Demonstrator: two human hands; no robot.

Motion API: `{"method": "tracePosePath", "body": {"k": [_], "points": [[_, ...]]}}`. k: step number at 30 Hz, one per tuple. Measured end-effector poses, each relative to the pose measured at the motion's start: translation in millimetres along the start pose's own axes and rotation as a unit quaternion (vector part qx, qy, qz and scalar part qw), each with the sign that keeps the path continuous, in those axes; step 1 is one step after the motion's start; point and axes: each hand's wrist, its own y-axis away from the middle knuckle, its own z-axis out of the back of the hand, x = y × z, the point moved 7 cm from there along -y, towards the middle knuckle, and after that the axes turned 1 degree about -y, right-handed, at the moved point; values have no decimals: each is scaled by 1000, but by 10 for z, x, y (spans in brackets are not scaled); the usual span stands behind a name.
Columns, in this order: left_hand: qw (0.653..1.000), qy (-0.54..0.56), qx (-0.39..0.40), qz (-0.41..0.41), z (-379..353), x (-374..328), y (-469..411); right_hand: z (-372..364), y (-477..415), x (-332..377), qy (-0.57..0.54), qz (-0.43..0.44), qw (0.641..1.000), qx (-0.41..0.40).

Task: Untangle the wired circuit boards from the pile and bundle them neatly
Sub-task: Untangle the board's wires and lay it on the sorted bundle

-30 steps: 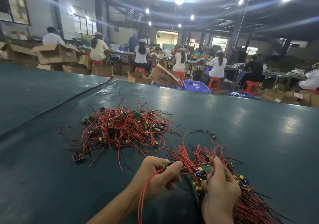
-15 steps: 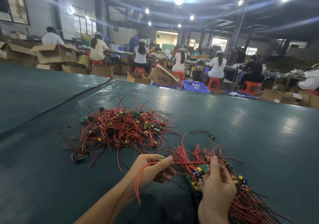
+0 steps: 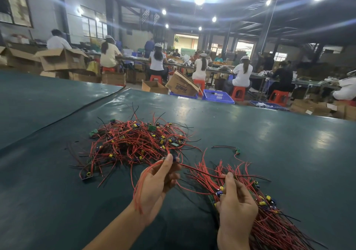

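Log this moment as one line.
left hand: pinches wired board | right hand: grips bundle | tangled pile: on table | stage: untangling

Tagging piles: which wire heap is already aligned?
The bundle under the right hand: wires run parallel. The pile beyond the left hand is tangled.

Dark green worktop carrying a tangled pile of red-wired circuit boards at centre, an aligned bundle at lower right, and one stray wired board lying apart behind the bundle.
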Motion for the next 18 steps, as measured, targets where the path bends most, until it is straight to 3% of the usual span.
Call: {"method": "tracePosePath", "body": {"k": [4,6,14,18], "points": [[1000,-12,-11,-3,4,-41,17,-98,31,15,-84,-33,993,75],[999,-17,33,15,-67,-41,40,-161,61,-5,-91,-53,987,119],[953,-152,229,129,-308,261,211,-411,285,-99,57,-68,954,287],[933,-216,237,166,-243,314,209,-463,359,-132,94,-80,939,322]]}}
